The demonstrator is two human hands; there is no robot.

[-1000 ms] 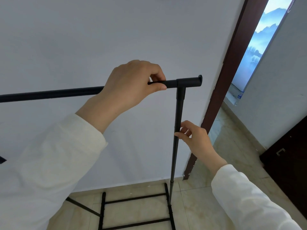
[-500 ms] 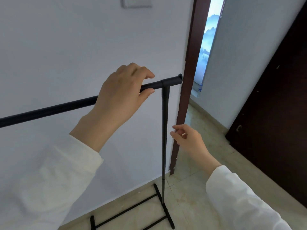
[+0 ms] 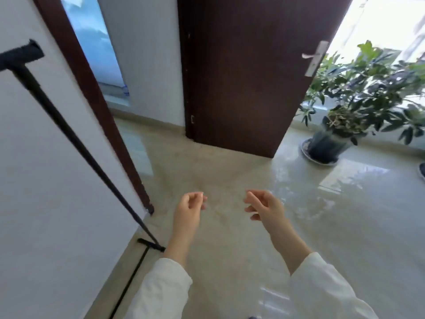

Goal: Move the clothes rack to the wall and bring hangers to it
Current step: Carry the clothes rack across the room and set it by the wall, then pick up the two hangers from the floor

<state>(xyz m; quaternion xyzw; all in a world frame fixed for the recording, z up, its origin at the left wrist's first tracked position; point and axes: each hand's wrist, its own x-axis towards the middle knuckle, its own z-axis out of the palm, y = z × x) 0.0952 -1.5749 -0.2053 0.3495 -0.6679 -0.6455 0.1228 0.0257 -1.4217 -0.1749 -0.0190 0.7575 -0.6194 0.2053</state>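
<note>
The black metal clothes rack [image 3: 69, 132] stands against the white wall [image 3: 34, 180] at the left; only the end of its top bar, one upright and part of its floor base show. My left hand [image 3: 188, 210] hangs over the floor to the right of the rack, apart from it, fingers loosely curled and holding nothing. My right hand [image 3: 264, 207] is level with it, further right, fingers apart and empty. No hangers are in view.
A dark brown door [image 3: 241, 77] stands open ahead, with a doorway and brown door frame [image 3: 92, 107] at the left. A potted plant [image 3: 345, 107] sits on the shiny tiled floor [image 3: 230, 226] at the right, near bright windows.
Both hands have let go of the rack: the left left the top bar, the right the upright. My view has swung right, away from the wall, toward the door and plant.
</note>
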